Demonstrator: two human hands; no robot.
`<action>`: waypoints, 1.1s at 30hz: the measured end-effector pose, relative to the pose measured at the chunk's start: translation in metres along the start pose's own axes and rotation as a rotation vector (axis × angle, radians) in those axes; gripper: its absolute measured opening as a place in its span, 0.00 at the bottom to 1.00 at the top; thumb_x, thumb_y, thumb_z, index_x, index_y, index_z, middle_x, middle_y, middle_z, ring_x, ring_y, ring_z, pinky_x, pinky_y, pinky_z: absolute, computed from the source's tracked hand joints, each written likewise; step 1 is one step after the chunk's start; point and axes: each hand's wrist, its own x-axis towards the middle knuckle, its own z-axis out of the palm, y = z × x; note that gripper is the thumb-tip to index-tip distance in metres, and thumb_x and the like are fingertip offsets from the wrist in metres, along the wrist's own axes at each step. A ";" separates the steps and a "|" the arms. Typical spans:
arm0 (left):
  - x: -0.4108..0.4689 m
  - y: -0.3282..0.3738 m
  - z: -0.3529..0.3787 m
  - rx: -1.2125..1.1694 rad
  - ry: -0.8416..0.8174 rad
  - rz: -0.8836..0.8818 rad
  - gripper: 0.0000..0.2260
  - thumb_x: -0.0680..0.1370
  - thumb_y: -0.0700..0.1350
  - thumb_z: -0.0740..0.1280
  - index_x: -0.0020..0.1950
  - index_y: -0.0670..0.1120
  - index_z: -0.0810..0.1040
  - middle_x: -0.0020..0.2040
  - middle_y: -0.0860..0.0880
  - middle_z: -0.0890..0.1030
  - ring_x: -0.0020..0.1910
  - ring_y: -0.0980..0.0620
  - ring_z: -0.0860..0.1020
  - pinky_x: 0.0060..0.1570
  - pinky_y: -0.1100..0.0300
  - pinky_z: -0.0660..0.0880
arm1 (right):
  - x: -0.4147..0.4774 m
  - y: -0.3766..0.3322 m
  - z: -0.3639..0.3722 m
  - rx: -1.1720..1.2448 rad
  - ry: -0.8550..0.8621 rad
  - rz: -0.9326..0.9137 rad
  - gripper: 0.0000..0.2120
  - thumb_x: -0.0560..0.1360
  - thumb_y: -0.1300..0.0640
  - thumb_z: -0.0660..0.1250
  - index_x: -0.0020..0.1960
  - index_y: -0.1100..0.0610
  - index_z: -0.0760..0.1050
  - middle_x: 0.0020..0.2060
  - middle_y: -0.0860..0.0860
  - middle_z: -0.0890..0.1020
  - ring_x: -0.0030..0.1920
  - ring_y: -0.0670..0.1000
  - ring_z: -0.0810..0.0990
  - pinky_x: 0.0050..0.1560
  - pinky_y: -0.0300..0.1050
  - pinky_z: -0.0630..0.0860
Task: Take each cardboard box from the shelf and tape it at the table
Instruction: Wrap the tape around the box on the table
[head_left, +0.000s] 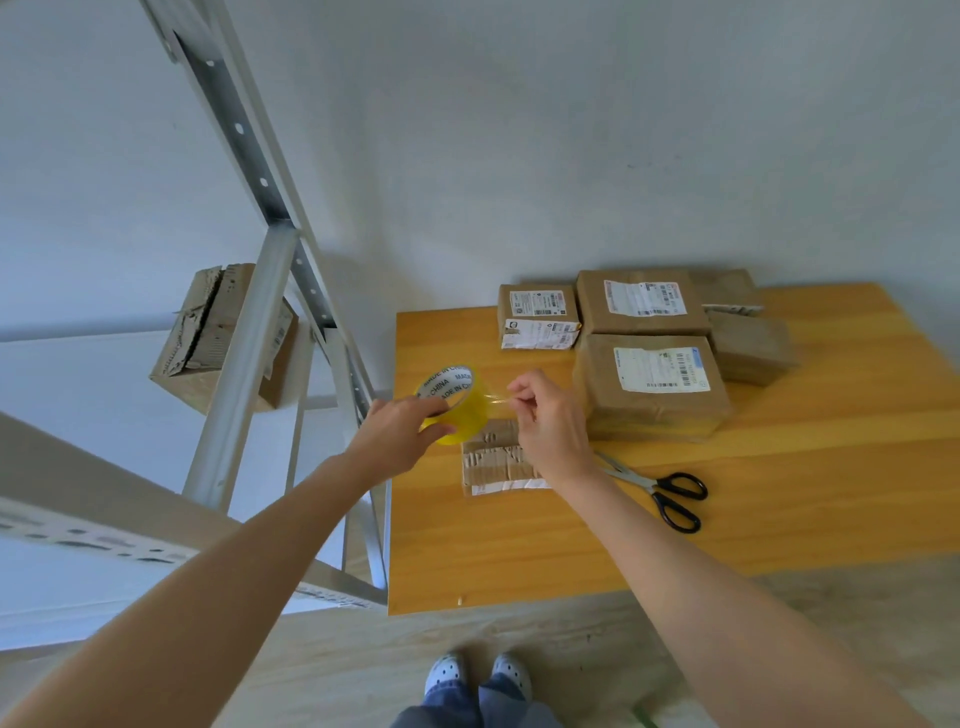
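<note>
A plain, pale grey wall (519, 130) runs behind everything, under soft, even light. A yellow wooden bench (779, 519) stands against it on a light wood-grain floor (363, 649). A grey metal shelf rack (244, 364) stands just beside the bench's left edge.

The only print I can make out is on the tape roll (460, 410): its white inner core carries "MADE IN CHINA" in dark capitals, repeated round the ring. Beyond the roll and to its right, on the worktop (779, 519), three cardboard boxes (524, 332) (592, 306) (602, 384) bear white shipping labels (644, 299) with barcodes. Their lettering is too small to read.
</note>
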 end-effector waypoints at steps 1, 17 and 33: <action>0.002 -0.001 -0.001 0.014 -0.019 -0.013 0.14 0.80 0.53 0.63 0.61 0.48 0.77 0.58 0.47 0.80 0.55 0.44 0.79 0.59 0.49 0.72 | 0.000 -0.001 0.001 0.020 -0.007 0.043 0.06 0.75 0.69 0.67 0.50 0.62 0.78 0.41 0.53 0.81 0.41 0.52 0.80 0.41 0.51 0.80; 0.015 -0.003 -0.007 0.013 -0.080 0.011 0.12 0.79 0.59 0.58 0.49 0.52 0.73 0.39 0.54 0.77 0.40 0.53 0.74 0.61 0.54 0.61 | 0.012 -0.004 -0.012 0.497 -0.192 0.771 0.06 0.74 0.55 0.73 0.47 0.57 0.81 0.41 0.49 0.82 0.43 0.47 0.81 0.56 0.51 0.80; 0.021 0.000 -0.017 0.163 0.017 -0.036 0.19 0.76 0.64 0.62 0.38 0.49 0.74 0.34 0.51 0.75 0.38 0.51 0.74 0.57 0.53 0.65 | 0.003 -0.007 -0.023 0.454 0.007 0.812 0.05 0.77 0.53 0.69 0.44 0.54 0.77 0.42 0.47 0.79 0.50 0.51 0.79 0.58 0.48 0.76</action>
